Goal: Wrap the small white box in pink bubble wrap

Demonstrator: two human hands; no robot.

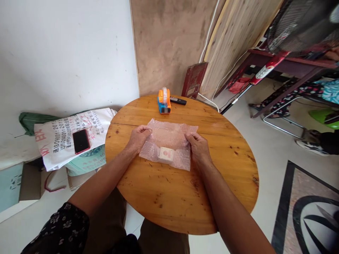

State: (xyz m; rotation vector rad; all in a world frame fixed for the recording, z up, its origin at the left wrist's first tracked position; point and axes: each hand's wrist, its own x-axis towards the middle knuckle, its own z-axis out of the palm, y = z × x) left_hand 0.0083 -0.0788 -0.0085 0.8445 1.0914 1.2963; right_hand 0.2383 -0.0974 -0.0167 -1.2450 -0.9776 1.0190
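Observation:
A sheet of clear bubble wrap [169, 134] lies spread on the round wooden table. On its near half sits a small whitish rectangular packet [166, 153] with a reddish mark in its middle. My left hand [140, 135] pinches the left edge of the wrap between thumb and fingers. At the opposite edge, my right hand [199, 146] grips the wrap, thumb on top. The fingers beneath the sheet are partly hidden.
Beyond the wrap stand an orange and blue tape dispenser [164, 101] and a black remote-like object [178, 101] on the wooden table [169, 201]. A phone [81, 141] rests on white sacks at left. A chair [195, 79], a fan [299, 28] and a seated person are beyond.

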